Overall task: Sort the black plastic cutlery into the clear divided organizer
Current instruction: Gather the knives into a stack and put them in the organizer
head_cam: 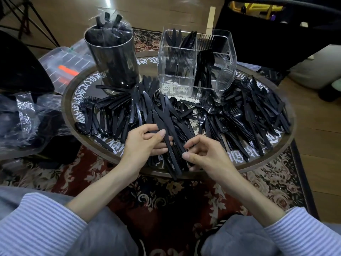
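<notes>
Head view: white ornate lettering rings the round tabletop, but none of it can be read. Left hand curls its fingers round a bundle of black knives at the near edge. Right hand has fingers curled and pinching at the bundle's handles. Loose cutlery covers the tabletop; the clear organizer behind it holds knives and spoons.

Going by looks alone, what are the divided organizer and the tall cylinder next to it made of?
The organizer looks like clear rigid plastic, possibly acrylic: you see through it, and its walls carry fine vertical ribs. The cylinder looks like dark polished metal with a bright rim and mirror-like reflections, though glossy plastic cannot be ruled out.
</notes>
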